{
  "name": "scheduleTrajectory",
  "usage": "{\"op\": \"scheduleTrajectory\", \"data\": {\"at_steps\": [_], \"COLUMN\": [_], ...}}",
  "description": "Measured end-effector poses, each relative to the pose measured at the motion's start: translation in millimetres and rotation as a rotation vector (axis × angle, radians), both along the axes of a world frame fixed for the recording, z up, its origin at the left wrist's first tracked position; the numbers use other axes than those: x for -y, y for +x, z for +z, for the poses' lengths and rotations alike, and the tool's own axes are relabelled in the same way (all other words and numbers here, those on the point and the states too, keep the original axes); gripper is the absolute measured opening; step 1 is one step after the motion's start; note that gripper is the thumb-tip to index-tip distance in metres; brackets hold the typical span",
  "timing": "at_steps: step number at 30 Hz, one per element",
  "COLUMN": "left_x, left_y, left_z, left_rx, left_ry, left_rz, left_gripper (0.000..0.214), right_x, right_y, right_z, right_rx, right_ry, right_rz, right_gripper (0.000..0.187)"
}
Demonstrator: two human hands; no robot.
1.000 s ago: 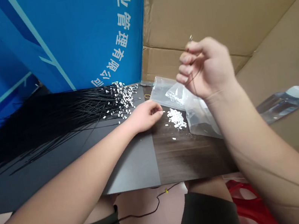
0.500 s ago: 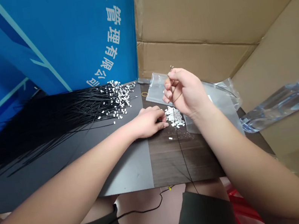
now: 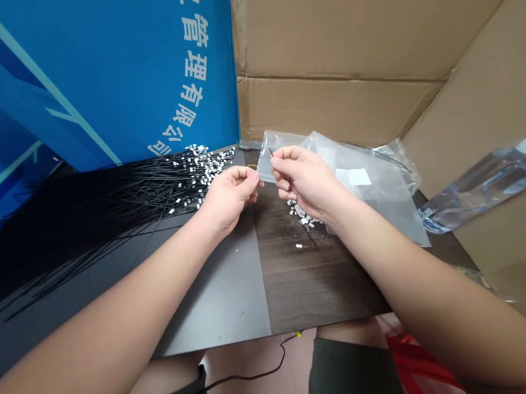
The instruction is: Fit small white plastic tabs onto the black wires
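Observation:
My left hand [image 3: 233, 196] pinches a small white tab, mostly hidden by the fingertips, above the table's dark top. A thin black wire [image 3: 310, 236] hangs from my right hand [image 3: 303, 180], whose fingers pinch it just below its tip. The two hands are close together, fingertips nearly meeting. Under my right hand lies a pile of small white tabs [image 3: 302, 216], partly hidden by the wrist. Long black wires [image 3: 83, 237] fan out across the left of the table, with white tabs [image 3: 201, 172] scattered at their ends.
A transparent plastic bag [image 3: 367, 189] lies at the table's far right, near a lying water bottle [image 3: 486, 190]. Cardboard sheets [image 3: 340, 29] and a blue printed banner [image 3: 95, 70] stand behind the table. A black cable [image 3: 252, 375] and red stool [image 3: 417, 366] lie below its front edge.
My left hand has lifted from the white pile and pinched its fingertips. My right hand has moved down and left towards it, still holding the wire. The view has shifted slightly.

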State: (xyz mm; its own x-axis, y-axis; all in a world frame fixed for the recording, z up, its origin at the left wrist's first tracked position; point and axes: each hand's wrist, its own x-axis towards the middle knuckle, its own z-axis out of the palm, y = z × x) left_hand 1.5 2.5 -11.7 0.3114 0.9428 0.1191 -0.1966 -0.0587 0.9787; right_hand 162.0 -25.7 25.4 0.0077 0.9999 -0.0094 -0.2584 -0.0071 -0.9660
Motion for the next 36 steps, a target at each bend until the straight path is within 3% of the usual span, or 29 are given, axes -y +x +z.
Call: {"op": "scheduleTrajectory", "data": {"at_steps": [6,10,18,28,36], "left_x": [-0.5,-2.9,-5.4,-0.3,9.6], "left_y": [-1.6,-2.5,-4.7,-9.2,-13.5], "left_z": [2.9,0.2,-0.3,10.2,20.4], "left_rx": [0.061,0.054,0.016,-0.311,-0.673], "left_ry": [0.043,0.117,0.212,0.421,0.739], "left_rz": [0.010,0.019,0.078,0.137,0.297], "left_gripper": [0.024,0.023,0.024,0.015,0.006], "right_x": [-2.5,-5.2,-3.2,-4.3,-2.7], "right_y": [1.5,5.8,6.7,8.5,4.9], "right_z": [-10.6,-14.9,-12.6,-16.9,-13.8], "right_rx": [0.170,0.312,0.328,0.339,0.268], "right_ry": [0.056,0.150,0.131,0.141,0.072], "right_rz": [0.016,-0.047,0.033,0.004,0.009], "right_gripper": [0.014,0.016,0.022,0.017,0.022]}}
